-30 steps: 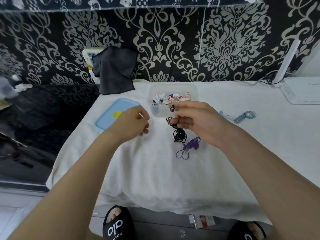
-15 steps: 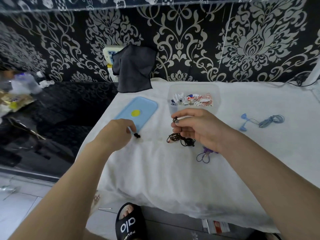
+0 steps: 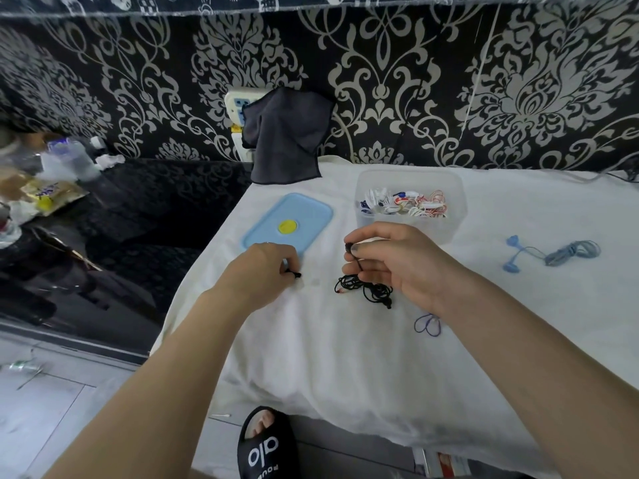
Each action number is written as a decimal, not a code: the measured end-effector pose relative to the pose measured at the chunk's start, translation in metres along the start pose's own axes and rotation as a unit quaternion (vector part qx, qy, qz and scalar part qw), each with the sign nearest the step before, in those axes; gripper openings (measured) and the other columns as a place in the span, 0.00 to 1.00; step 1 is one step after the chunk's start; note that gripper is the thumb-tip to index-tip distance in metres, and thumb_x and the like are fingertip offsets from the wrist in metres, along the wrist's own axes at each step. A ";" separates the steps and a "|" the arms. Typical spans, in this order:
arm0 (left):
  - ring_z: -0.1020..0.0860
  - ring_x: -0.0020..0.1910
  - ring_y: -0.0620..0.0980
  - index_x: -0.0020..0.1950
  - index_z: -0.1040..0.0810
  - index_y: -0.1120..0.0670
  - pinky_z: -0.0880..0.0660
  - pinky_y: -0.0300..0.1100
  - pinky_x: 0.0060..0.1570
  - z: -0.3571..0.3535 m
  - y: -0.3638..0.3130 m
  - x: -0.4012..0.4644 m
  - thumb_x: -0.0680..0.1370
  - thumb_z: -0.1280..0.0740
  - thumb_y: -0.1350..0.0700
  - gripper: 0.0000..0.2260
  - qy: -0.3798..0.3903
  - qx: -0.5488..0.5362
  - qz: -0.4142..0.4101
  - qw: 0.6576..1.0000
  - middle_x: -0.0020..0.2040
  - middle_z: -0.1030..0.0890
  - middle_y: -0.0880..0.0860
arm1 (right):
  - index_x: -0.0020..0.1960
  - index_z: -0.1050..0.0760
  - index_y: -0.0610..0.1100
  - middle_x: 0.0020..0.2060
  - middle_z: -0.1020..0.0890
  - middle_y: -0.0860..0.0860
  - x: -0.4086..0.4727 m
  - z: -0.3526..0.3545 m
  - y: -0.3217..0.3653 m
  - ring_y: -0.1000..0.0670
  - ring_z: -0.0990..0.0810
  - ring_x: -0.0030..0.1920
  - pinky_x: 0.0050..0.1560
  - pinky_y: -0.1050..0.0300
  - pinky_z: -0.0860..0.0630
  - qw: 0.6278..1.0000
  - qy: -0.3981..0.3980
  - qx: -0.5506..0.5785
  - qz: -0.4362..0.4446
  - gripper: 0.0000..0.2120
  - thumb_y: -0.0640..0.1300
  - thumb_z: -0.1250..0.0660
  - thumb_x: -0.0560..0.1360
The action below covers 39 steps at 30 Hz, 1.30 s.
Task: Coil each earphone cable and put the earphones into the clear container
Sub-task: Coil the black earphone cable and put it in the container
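Earphones first: from the head view, the black earphones [image 3: 363,288] sit near the middle of the white cloth [image 3: 311,357], their thin cable bunched in a loose tangle that looks feather-light, limp and quick to snag on itself. Your right hand [image 3: 397,264] curls its fingers round the upper part of that cable, one earbud showing at the fingertips and the tangle hanging below onto the cloth. Your left hand [image 3: 266,271] pinches a small black end, probably the plug or the other bud, down at the cloth just near the blue lid [image 3: 287,223]. Judging by how it lies, you should hold the hard ends rather than the mid-cable, since the wire will slip and kink. The clear container [image 3: 449,202] stands just beyond your right hand, already holding white and red-striped earphones. A blue pair [image 3: 553,252] lies well to the right, coiled, and a purple cable [image 3: 428,324] peeks from under your right wrist. The cloth is soft and wrinkled, so loops may catch. Behind, dark patterned wallpaper, with a dark cloth [image 3: 287,140] draped over a wall socket.
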<state>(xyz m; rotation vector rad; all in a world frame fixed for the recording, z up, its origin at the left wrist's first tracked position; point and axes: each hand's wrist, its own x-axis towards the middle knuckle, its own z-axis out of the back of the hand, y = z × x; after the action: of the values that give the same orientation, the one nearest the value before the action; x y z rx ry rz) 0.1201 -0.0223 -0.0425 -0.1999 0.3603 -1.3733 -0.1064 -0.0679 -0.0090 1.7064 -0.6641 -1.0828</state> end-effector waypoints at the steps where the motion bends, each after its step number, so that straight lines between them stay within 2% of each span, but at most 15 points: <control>1: 0.23 0.41 0.48 0.43 0.22 0.47 0.23 0.45 0.41 0.000 0.000 0.001 0.76 0.29 0.56 0.05 0.001 0.001 -0.003 1.000 0.41 0.22 0.45 | 0.55 0.20 0.37 0.43 0.16 0.43 0.000 -0.001 0.000 0.47 0.13 0.43 0.40 0.61 0.19 1.000 -0.001 -0.004 0.000 0.07 0.33 0.34 0.78; 6: 0.23 0.42 0.48 0.42 0.23 0.47 0.25 0.44 0.41 -0.001 -0.001 0.001 0.76 0.28 0.53 0.05 0.005 -0.006 -0.006 1.000 0.42 0.22 0.46 | 0.54 0.19 0.37 0.43 0.16 0.43 -0.001 0.001 0.002 0.47 0.13 0.43 0.41 0.62 0.18 1.000 -0.007 0.006 0.001 0.07 0.34 0.32 0.77; 10: 0.25 0.40 0.48 0.44 0.22 0.51 0.26 0.45 0.42 0.000 -0.003 0.000 0.80 0.35 0.55 0.05 -0.020 -0.027 -0.018 0.999 0.43 0.21 0.49 | 0.52 0.18 0.36 0.42 0.17 0.43 -0.002 0.004 0.003 0.50 0.13 0.41 0.41 0.63 0.19 1.000 -0.003 0.011 -0.001 0.05 0.34 0.32 0.77; 14: 0.28 0.37 0.46 0.43 0.24 0.52 0.25 0.46 0.42 0.002 -0.007 -0.003 0.80 0.35 0.54 0.07 -0.028 -0.052 -0.032 0.998 0.42 0.21 0.51 | 0.51 0.19 0.37 0.43 0.15 0.43 0.000 0.007 0.002 0.51 0.15 0.40 0.41 0.63 0.20 1.000 -0.007 0.016 -0.002 0.05 0.33 0.33 0.78; 16: 0.28 0.36 0.47 0.42 0.25 0.52 0.26 0.43 0.40 0.004 -0.009 -0.003 0.81 0.36 0.55 0.08 -0.031 -0.061 -0.037 0.997 0.41 0.21 0.53 | 0.51 0.20 0.37 0.43 0.14 0.44 0.001 0.008 0.003 0.51 0.16 0.40 0.42 0.62 0.20 1.000 -0.006 0.023 -0.002 0.05 0.33 0.33 0.78; 19: 0.26 0.34 0.44 0.43 0.24 0.51 0.28 0.37 0.33 0.010 -0.014 -0.004 0.82 0.36 0.55 0.08 -0.034 -0.136 -0.035 0.990 0.40 0.21 0.50 | 0.50 0.20 0.38 0.43 0.14 0.44 0.001 0.009 0.003 0.50 0.16 0.42 0.46 0.59 0.21 0.999 0.007 0.032 -0.004 0.05 0.31 0.33 0.78; 21: 0.24 0.33 0.42 0.44 0.23 0.50 0.23 0.42 0.38 0.013 -0.019 -0.005 0.82 0.35 0.55 0.07 -0.024 -0.188 -0.032 0.981 0.41 0.20 0.48 | 0.51 0.20 0.37 0.43 0.15 0.43 0.002 0.008 0.004 0.49 0.17 0.42 0.46 0.59 0.21 0.999 0.014 0.033 -0.009 0.07 0.30 0.32 0.76; 23: 0.20 0.37 0.45 0.45 0.22 0.49 0.20 0.48 0.43 0.015 -0.023 -0.005 0.82 0.35 0.56 0.06 -0.012 -0.221 -0.039 0.974 0.45 0.20 0.47 | 0.51 0.20 0.37 0.43 0.16 0.43 0.003 0.007 0.005 0.50 0.18 0.41 0.44 0.61 0.21 0.999 0.017 0.028 -0.008 0.08 0.29 0.32 0.75; 27: 0.19 0.38 0.45 0.49 0.22 0.49 0.21 0.40 0.41 0.018 -0.039 -0.004 0.82 0.36 0.60 0.07 -0.003 -0.286 -0.047 0.957 0.44 0.22 0.49 | 0.51 0.20 0.37 0.42 0.17 0.43 0.000 0.008 0.004 0.51 0.19 0.39 0.39 0.63 0.21 1.000 -0.008 0.015 0.001 0.06 0.31 0.31 0.75; 31: 0.18 0.38 0.47 0.51 0.19 0.54 0.19 0.49 0.47 0.019 -0.059 -0.007 0.81 0.35 0.61 0.06 0.007 -0.358 -0.037 0.933 0.42 0.21 0.50 | 0.53 0.18 0.41 0.39 0.15 0.47 -0.007 0.013 0.002 0.52 0.16 0.39 0.38 0.61 0.23 0.998 -0.035 -0.043 0.009 0.08 0.35 0.32 0.76; 32: 0.17 0.39 0.47 0.51 0.18 0.54 0.19 0.49 0.46 0.019 -0.062 -0.008 0.81 0.34 0.61 0.06 0.013 -0.369 -0.040 0.928 0.42 0.20 0.50 | 0.53 0.17 0.43 0.38 0.15 0.47 -0.008 0.014 0.003 0.52 0.15 0.39 0.38 0.61 0.23 0.998 -0.039 -0.055 0.015 0.09 0.35 0.32 0.76; 35: 0.16 0.41 0.47 0.50 0.19 0.57 0.20 0.38 0.41 0.017 -0.074 -0.008 0.81 0.35 0.64 0.05 0.036 -0.398 -0.055 0.915 0.43 0.20 0.52 | 0.53 0.17 0.44 0.40 0.15 0.44 -0.009 0.014 0.007 0.51 0.14 0.41 0.41 0.59 0.22 0.996 -0.039 -0.068 0.037 0.11 0.34 0.33 0.76; 39: 0.16 0.40 0.48 0.50 0.20 0.59 0.21 0.35 0.39 0.016 -0.082 -0.008 0.81 0.35 0.65 0.05 0.042 -0.411 -0.056 0.909 0.42 0.18 0.54 | 0.54 0.17 0.43 0.43 0.14 0.45 -0.011 0.016 0.003 0.51 0.17 0.40 0.41 0.60 0.22 0.999 -0.018 0.003 0.034 0.11 0.34 0.36 0.79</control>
<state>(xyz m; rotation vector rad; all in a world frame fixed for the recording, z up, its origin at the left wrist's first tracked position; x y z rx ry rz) 0.0489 -0.0316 0.0014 -0.8701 1.0066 -1.2718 -0.1257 -0.0670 -0.0048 1.6616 -0.7432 -1.0662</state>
